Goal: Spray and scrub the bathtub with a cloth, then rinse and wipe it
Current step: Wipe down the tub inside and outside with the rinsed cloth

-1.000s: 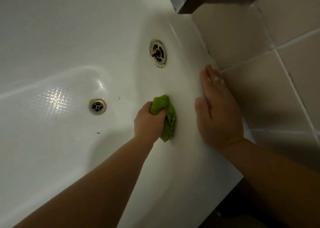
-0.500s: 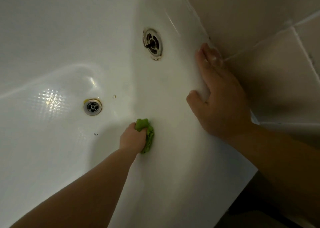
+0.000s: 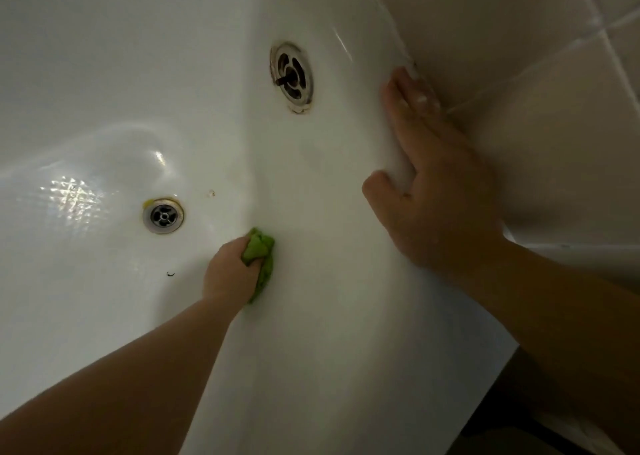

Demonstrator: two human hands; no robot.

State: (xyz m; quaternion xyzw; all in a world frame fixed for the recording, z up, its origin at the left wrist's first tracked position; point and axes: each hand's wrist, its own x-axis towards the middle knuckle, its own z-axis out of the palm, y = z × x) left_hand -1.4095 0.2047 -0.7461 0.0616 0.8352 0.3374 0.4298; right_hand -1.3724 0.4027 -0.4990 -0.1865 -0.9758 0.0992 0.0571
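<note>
- The left hand [image 3: 230, 274] is curled tightly round a bunched green cloth [image 3: 260, 257], pressing it against the end wall of the white bathtub [image 3: 311, 350], low down where the wall curves into the floor.
- The floor drain [image 3: 162, 215] lies just left of the cloth; the overflow fitting [image 3: 292, 77] sits higher on the same wall.
- The right hand [image 3: 436, 184] lies flat with fingers straight on the tub rim, beside the tiled wall [image 3: 554, 125], holding nothing.

The bathtub [image 3: 329, 333] is glossy, smooth white. The cloth [image 3: 260, 257] is soft green fabric. Both drains look metal, the floor drain [image 3: 162, 215] shiny.
</note>
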